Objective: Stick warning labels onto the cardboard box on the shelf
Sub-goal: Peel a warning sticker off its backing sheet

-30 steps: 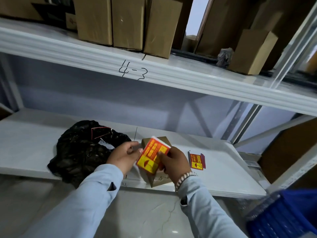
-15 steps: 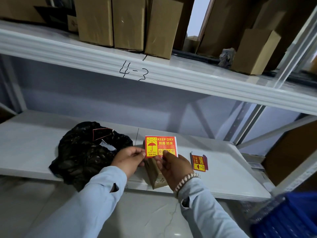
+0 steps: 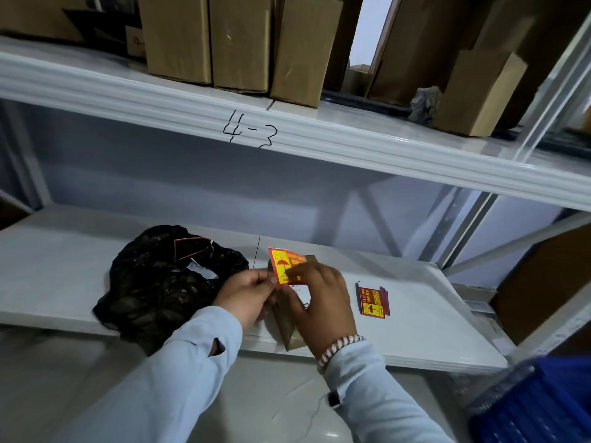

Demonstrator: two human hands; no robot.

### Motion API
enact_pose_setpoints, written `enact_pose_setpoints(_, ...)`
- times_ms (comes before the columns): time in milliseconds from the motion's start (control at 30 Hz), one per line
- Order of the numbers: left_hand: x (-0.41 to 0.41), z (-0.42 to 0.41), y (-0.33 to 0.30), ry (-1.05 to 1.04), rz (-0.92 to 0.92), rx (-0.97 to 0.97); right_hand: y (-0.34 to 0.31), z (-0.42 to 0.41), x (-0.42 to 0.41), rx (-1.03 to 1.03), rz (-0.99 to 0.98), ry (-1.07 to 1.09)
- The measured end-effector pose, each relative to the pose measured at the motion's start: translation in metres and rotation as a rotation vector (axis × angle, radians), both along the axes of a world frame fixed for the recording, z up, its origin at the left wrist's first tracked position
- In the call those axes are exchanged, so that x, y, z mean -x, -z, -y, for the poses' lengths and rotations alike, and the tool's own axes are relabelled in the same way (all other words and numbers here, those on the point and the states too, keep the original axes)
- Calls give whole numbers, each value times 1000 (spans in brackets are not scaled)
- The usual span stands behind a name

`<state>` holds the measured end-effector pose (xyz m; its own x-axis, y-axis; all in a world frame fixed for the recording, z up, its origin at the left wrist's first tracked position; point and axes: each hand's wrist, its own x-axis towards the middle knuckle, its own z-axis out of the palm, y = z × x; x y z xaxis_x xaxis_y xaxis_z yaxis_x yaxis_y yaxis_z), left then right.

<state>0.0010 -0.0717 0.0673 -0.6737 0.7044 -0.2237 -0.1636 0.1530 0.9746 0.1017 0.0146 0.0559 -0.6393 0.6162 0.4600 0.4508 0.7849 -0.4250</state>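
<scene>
A small brown cardboard box stands on the white lower shelf, mostly hidden behind my hands. I hold a red and yellow "keep dry" warning label just above the box. My left hand pinches the label's lower left corner. My right hand grips its right side, fingers over the print. White backing paper shows under my right hand. A small stack of further labels lies on the shelf to the right of the box.
A crumpled black plastic bag lies on the shelf left of my hands. The upper shelf, marked "4-3", carries several brown cartons. A blue crate is at the lower right, next to the rack's upright posts.
The label was held flat and facing me half a second ago; now it is turned on end and tilted, lower over the box. My right hand has moved up over its right side.
</scene>
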Motion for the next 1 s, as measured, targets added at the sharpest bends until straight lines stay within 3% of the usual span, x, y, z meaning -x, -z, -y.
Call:
enact_pose_setpoints(133, -2, -2, 0, -4, 85, -68, 2, 2, 4, 62, 89, -15)
enact_pose_setpoints(367, -3, -2, -6, -26, 267, -196, -8, 16, 4, 41, 23, -62)
enact_pose_setpoints(533, -3, -3, -3, 14, 179, -194, -9, 18, 7, -60, -48, -54)
enact_pose_setpoints(1000, 3, -2, 5, -26, 160, -304, -9, 16, 11, 71, -205, -69)
